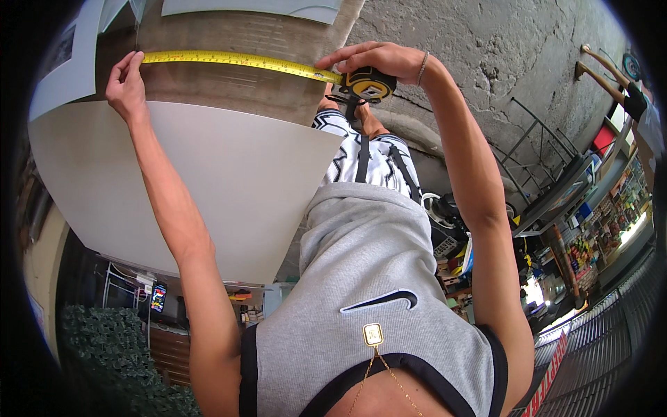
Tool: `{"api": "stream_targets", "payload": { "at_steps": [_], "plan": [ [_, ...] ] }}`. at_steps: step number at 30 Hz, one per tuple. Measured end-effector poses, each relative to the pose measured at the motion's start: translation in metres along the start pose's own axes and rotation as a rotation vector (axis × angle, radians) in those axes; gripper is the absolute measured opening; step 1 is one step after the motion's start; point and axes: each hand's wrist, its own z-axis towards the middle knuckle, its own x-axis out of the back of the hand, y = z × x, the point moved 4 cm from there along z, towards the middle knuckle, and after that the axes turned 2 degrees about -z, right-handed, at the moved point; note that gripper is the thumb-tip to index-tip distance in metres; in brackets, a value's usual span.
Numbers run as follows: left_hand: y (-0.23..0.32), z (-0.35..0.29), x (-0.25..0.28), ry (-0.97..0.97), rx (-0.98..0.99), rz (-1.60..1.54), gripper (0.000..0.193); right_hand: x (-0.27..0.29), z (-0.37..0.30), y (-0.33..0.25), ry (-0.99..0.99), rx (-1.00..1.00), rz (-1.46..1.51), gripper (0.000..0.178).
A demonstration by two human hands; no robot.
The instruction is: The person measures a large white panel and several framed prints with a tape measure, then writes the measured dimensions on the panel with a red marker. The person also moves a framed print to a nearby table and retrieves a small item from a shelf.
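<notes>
A yellow tape blade (236, 61) is stretched from left to right over a brown tabletop (229, 90). My left hand (128, 89) pinches its free end between thumb and fingers. My right hand (386, 61) grips the black and yellow case of the tape measure (369, 85) from above, just past the tabletop's right edge. Its index finger reaches left along the blade near the case. Below the blade, a large pale flat sheet (222, 187) lies under my left forearm. The palm side of my right hand is hidden.
Another pale sheet (253, 10) lies at the far edge, and white pieces (66, 59) sit at the far left. Cracked concrete floor (445, 31) spreads to the right. A metal rack (538, 142) stands there, and a person's legs (604, 69) show beyond.
</notes>
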Motion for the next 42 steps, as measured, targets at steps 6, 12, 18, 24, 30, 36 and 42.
{"api": "stream_targets", "payload": {
  "at_steps": [6,12,18,24,30,36,42],
  "plan": [
    [0.0021,-0.0011,-0.0023,-0.002,0.003,-0.021,0.021,0.0024,0.0004,0.0010,0.011,0.006,-0.005,0.033],
    [0.0067,-0.0042,-0.0038,0.002,0.008,-0.020,0.021,0.0019,-0.0016,-0.0017,0.014,-0.004,-0.010,0.033],
    [0.0059,-0.0042,-0.0033,0.000,0.004,-0.015,0.022,0.0011,-0.0016,-0.0011,0.017,0.031,-0.009,0.036],
    [0.0025,-0.0030,-0.0018,0.004,0.010,-0.009,0.022,0.0010,-0.0012,-0.0011,0.011,0.045,-0.022,0.037],
    [0.0048,-0.0041,-0.0009,0.003,0.017,0.001,0.022,0.0007,0.0010,0.0009,0.000,0.036,-0.002,0.038],
    [0.0031,-0.0036,0.0005,0.003,0.023,-0.004,0.023,-0.0002,0.0016,0.0010,-0.004,0.032,0.006,0.038],
    [0.0042,-0.0038,0.0014,0.005,0.019,-0.016,0.022,-0.0014,0.0016,0.0003,0.022,0.019,-0.012,0.038]
  ]
}}
